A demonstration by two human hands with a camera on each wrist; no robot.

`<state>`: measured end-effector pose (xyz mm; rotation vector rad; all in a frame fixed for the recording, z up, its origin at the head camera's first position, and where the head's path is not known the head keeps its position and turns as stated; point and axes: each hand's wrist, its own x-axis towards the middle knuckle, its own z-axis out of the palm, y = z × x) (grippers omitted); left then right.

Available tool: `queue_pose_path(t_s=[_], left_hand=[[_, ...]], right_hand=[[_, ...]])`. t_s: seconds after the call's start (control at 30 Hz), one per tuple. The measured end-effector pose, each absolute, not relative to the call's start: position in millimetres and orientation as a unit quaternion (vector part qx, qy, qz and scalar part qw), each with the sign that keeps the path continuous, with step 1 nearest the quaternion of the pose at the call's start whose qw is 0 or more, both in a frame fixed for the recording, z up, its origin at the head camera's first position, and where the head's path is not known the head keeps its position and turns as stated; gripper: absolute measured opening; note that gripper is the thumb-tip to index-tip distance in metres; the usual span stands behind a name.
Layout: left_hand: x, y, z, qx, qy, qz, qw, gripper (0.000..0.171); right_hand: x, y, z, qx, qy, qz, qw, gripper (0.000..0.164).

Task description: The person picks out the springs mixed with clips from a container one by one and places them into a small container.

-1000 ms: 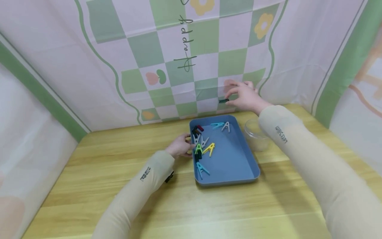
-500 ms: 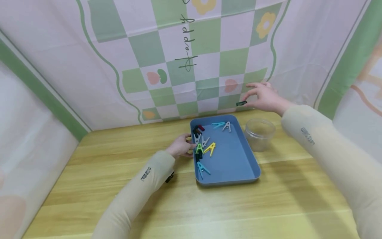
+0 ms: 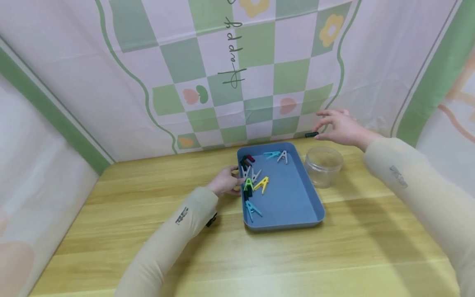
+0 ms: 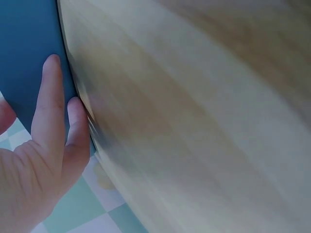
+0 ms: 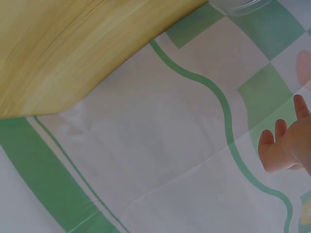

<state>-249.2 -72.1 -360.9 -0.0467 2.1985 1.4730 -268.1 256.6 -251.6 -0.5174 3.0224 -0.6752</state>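
My right hand (image 3: 343, 130) pinches a small dark ribbed piece (image 3: 311, 134) between thumb and fingertip, raised above and behind a clear round jar (image 3: 324, 165). The right wrist view shows part of this hand (image 5: 289, 143) at its right edge; the piece is hidden there. My left hand (image 3: 224, 180) holds the left wall of a blue tray (image 3: 289, 198), thumb at the rim and fingers along the outside. Those fingers (image 4: 50, 104) lie against the tray's wall in the left wrist view. Along the tray's left side lie grey clothespins (image 3: 255, 176), a green clothespin (image 3: 248, 184) and a yellow clothespin (image 3: 262, 184).
Also in the tray are a blue clothespin (image 3: 253, 209) near the front, another blue clothespin (image 3: 272, 154) beside a grey one at the back, and several dark and red pieces (image 3: 250, 158). Behind the wooden table (image 3: 156, 181) hangs a checkered cloth (image 3: 256, 82).
My right hand has moved right with the dark ribbed piece, from behind the tray to behind the jar, and lately slightly down. My left hand and the tray stay in place.
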Motion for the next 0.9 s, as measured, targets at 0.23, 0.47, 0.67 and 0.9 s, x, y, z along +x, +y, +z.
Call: queue_pose_path(t_s=[0.23,0.47,0.67,0.9], left_hand=[[-249.1,-72.2,-361.8,-0.02,0.806,0.54,0.241,0.06],[-248.6,-72.0,-360.3,-0.021,0.807,0.538,0.24,0.059],[-246.9,-72.0,-358.6,-0.022,0.807,0.539,0.241,0.059],[-246.9,-71.9,-359.2,-0.023,0.804,0.543,0.241,0.059]], right_hand=[[-264.4,265.6,-257.3,-0.167,0.964,-0.207,0.006,0.025],[-262.6,274.2,-266.1,-0.151,0.968,-0.198,0.026,0.029],[-262.8,277.5,-275.5,-0.148,0.967,-0.203,0.034,0.029],[-262.7,278.9,-286.6,-0.168,0.967,-0.192,0.029,0.021]])
